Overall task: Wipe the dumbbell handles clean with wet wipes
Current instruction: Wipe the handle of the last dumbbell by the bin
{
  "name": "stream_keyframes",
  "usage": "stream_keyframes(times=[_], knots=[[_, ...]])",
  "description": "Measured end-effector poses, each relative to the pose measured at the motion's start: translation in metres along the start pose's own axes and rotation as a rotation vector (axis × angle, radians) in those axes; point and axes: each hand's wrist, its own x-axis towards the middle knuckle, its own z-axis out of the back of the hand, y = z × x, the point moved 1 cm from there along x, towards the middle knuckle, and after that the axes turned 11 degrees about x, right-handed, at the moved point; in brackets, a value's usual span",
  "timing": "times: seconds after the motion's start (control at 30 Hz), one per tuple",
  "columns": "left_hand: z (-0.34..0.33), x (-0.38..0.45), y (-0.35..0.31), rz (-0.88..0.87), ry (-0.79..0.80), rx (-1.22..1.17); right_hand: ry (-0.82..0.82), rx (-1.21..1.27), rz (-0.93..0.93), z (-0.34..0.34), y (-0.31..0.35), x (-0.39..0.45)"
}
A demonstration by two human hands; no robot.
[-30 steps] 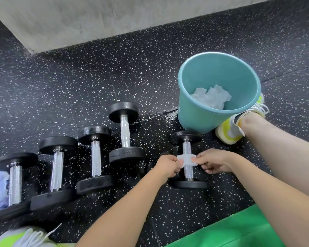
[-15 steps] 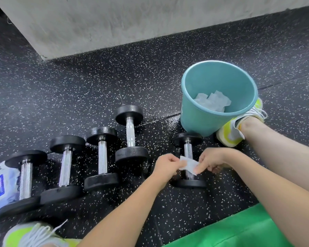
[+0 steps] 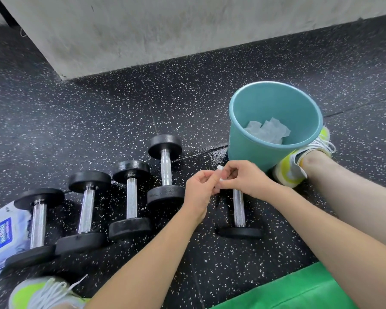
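A small dumbbell [image 3: 239, 210] with a chrome handle lies on the black speckled floor below my hands; its far head is hidden behind them. My left hand [image 3: 200, 189] and my right hand [image 3: 243, 178] meet just above it and pinch a crumpled white wet wipe [image 3: 221, 173] between their fingertips. Only a small bit of the wipe shows between the fingers. Several other dumbbells [image 3: 165, 169] lie in a row to the left. A wet wipes pack [image 3: 2, 235] lies at the far left edge.
A teal bucket [image 3: 250, 150] with used wipes inside stands right behind my hands. A yellow-white shoe [image 3: 294, 166] and leg lie to its right, another shoe [image 3: 45, 293] at the bottom left. A green mat [image 3: 288, 291] fills the bottom right. A concrete wall runs along the back.
Both hands lifted the wipe off the handle and bunched it up between the fingertips. The bare handle now shows. The camera view tilted up slightly.
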Motion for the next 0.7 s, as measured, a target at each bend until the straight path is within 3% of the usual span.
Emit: stream_keyframes(times=[0.13,0.23,0.4,0.6,0.7], knots=[[0.004,-0.001,0.003,0.035,0.017,-0.066,0.016,0.047,-0.001,0.004,-0.002,0.000],[0.007,0.001,0.004,0.031,-0.036,0.059,0.031,0.080,-0.058,0.006,-0.008,0.001],[0.005,0.009,0.009,0.101,-0.168,0.220,-0.058,0.435,-0.257,0.010,-0.023,0.003],[-0.005,0.002,0.026,0.123,0.001,0.279,-0.122,0.477,-0.415,0.010,-0.049,-0.002],[-0.011,0.002,0.039,0.088,-0.061,0.425,-0.139,0.462,-0.425,0.011,-0.059,-0.007]])
